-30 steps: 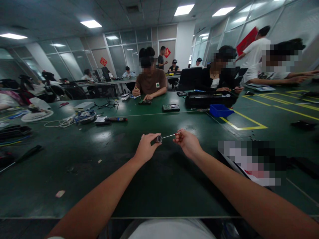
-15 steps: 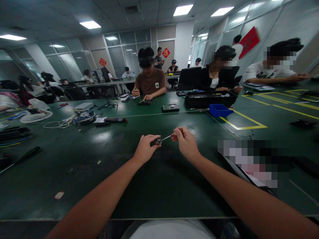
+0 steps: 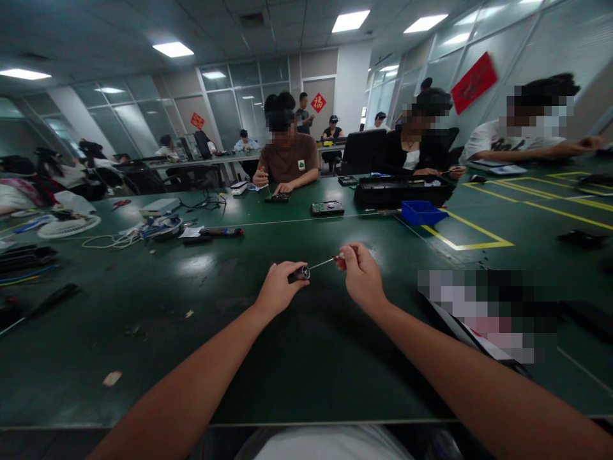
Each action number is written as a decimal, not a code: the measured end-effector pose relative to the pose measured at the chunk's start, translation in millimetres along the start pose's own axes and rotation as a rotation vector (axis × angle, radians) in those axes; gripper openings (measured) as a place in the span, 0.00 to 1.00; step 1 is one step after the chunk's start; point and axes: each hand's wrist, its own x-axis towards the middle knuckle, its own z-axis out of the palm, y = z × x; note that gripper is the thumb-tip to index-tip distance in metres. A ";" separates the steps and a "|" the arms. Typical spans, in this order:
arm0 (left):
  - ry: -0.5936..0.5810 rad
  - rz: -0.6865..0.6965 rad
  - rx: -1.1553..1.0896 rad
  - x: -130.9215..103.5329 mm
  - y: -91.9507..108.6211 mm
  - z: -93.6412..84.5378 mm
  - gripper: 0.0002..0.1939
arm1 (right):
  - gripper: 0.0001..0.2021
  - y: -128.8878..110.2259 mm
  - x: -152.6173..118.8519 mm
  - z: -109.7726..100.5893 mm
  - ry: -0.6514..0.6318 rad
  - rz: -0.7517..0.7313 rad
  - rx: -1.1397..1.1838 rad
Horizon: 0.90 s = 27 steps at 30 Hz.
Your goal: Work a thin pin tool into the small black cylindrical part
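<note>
My left hand [image 3: 280, 287] grips a small dark cylindrical part [image 3: 300, 274] whose round end faces right. A thin screwdriver [image 3: 322, 262] with a red handle is pinched in my right hand [image 3: 360, 273]. Its metal shaft points left, with the tip at or close to the round end of the cylinder; whether it goes inside is too small to tell. Both hands are above the green table [image 3: 306, 358], near its middle.
A blue bin [image 3: 422, 213], a black tray [image 3: 405, 193] and a hard drive [image 3: 327, 207] lie ahead. Cables [image 3: 160, 227] and tools [image 3: 223, 232] are at left. A pixelated paper item [image 3: 474, 313] lies at right. People sit across the table.
My right hand has shifted slightly right and up with the screwdriver, showing a little more shaft between the hands. My left hand is nearly where it was.
</note>
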 end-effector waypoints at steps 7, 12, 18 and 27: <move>-0.016 0.003 0.007 -0.3 0.6 -0.2 0.20 | 0.12 -4.1 -3.7 0.6 -0.058 -0.055 -0.024; -0.007 0.019 0.026 0.1 1.1 -2.1 0.20 | 0.11 -4.4 -3.6 -0.3 -0.103 -0.070 -0.115; -0.011 0.028 0.040 0.6 1.0 -2.2 0.21 | 0.11 -4.6 -3.7 2.8 -0.145 -0.041 -0.086; -0.022 -0.003 0.050 0.1 -0.1 -1.9 0.21 | 0.12 -5.7 -2.4 -1.4 -0.016 -0.075 -0.072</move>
